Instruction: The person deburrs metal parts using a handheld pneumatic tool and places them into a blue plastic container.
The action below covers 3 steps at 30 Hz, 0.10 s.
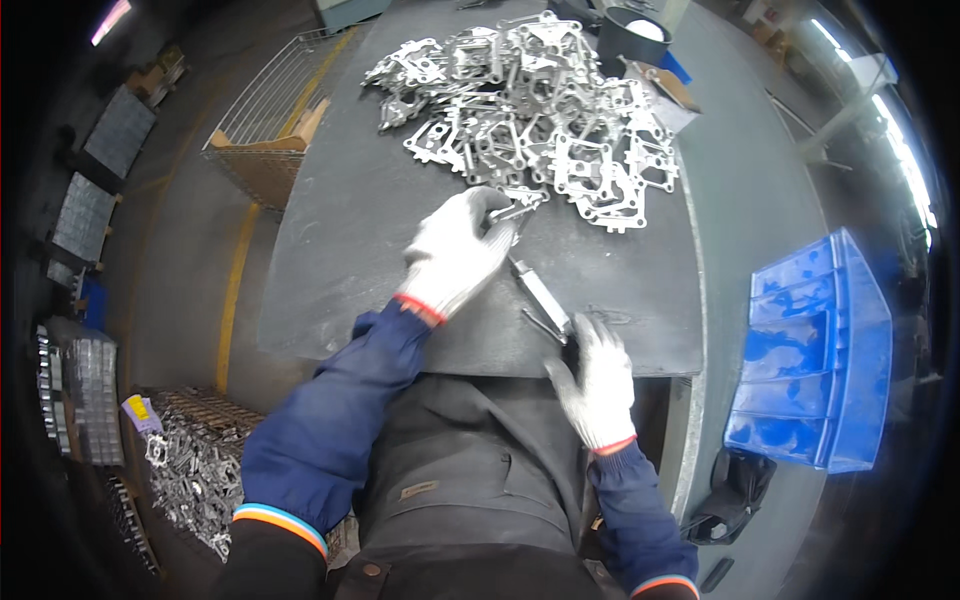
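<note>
My left hand [460,248], in a white knit glove with a red cuff edge, is closed on a small silver metal bracket [518,206] at the near edge of a heap of like parts. Lower right, my right hand [600,385], gloved the same way, is around the dark rear end of a slim hand-held power tool [543,293]. The tool has a silver barrel, a dark collar and a thin lever along its side. Its front end points up toward the bracket; whether the two touch I cannot tell.
A large heap of silver metal brackets [585,165] covers the far part of the dark table [345,240]. Behind it stands a black round container [632,42]. A blue plastic bin [810,350] is at the right. Wire baskets [270,150] stand left, one lower with more parts.
</note>
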Available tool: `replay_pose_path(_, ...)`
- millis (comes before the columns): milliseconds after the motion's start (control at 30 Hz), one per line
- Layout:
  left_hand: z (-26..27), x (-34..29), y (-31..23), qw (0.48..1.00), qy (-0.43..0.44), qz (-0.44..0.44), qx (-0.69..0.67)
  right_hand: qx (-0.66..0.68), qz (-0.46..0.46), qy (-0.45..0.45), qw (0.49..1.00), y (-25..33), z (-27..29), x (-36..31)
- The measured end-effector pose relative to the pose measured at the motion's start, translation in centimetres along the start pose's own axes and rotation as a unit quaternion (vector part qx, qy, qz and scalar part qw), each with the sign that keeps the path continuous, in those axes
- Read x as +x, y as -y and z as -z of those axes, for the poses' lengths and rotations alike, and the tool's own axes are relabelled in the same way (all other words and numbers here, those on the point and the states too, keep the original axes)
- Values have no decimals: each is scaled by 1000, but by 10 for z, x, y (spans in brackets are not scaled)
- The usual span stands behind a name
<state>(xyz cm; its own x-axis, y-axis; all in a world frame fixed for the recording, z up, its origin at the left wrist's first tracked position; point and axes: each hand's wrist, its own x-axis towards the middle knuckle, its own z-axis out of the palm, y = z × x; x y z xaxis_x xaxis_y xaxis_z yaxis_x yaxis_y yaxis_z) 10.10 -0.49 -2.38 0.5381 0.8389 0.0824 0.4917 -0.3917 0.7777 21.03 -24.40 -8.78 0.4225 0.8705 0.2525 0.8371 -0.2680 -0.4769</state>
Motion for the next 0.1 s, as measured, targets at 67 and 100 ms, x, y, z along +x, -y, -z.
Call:
replay_pose_path(67, 30, -21, 9, 999, -19, -41, 8, -59, -34, 87, 994, 15, -9, 16)
replay_pose_path(100, 43, -31, 17, 998, -28, -50, 10, -89, -60, 137, 985, 27, -9, 27)
